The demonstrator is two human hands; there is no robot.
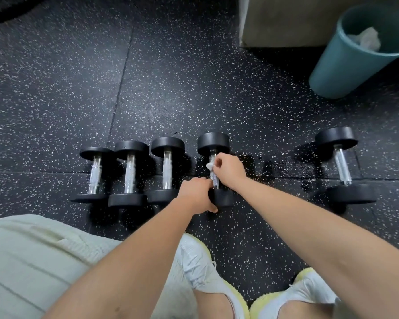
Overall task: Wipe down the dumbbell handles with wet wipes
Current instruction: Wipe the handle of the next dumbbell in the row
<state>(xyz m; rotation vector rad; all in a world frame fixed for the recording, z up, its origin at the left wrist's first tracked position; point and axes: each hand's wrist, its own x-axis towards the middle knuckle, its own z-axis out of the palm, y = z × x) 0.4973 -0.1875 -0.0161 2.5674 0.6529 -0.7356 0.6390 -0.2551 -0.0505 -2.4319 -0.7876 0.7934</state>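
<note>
Head view looks down on five dumbbells lying on a black speckled rubber floor (171, 77). Four lie side by side, and the fourth dumbbell (213, 142), counted from the left, is the one in work. The left hand (197, 195) has its fingers curled round the near weight head of this dumbbell and holds it steady against the floor. The right hand (229, 168) is closed in a pinch on a small white wet wipe (209, 166) and presses it on the far part of the steel handle (215, 181), close to the far weight head. Between the two hands a short bare part of the knurled handle shows.

I judge that the step in hand is the wiping of this fourth handle, and that it is not finished. The wipe sits at the far end, and the near part is not covered. The three dumbbells on the left (167, 171) lie untouched; whether their handles are already clean I cannot tell. The fifth dumbbell (342, 164) lies well apart on the right.

The next move, in my opinion, calls for drawing the wipe along the handle toward the left hand. The dumbbell should also be turned a little so that the underside is reached, while the left hand hinders it from rolling away. After that the fifth dumbbell probably waits. A blue bin (336, 65) stands at the far right with crumpled white tissue (367, 38) inside, a likely place for the used wipe.
</note>
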